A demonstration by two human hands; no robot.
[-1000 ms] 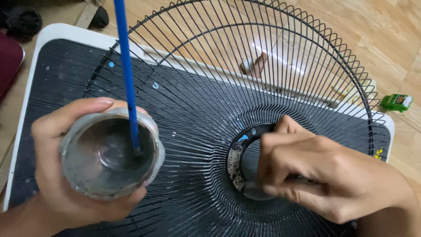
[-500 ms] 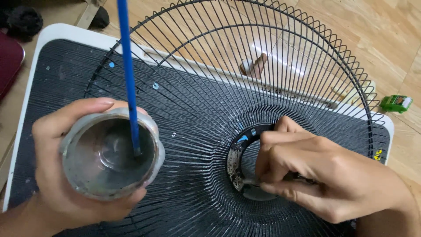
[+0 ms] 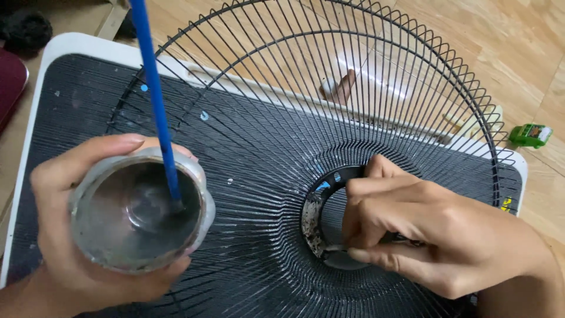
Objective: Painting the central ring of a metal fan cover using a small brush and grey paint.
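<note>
My left hand (image 3: 76, 247) cups a grey-stained plastic cup (image 3: 140, 209) holding a blue stick (image 3: 154, 100), while my right hand (image 3: 429, 235) pinches a small brush at the black wire fan guard's (image 3: 329, 118) hub

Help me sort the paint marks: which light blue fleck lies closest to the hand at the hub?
The blue fleck on the hub ring, just left of the right hand; the others sit far up on the black panel.
</note>
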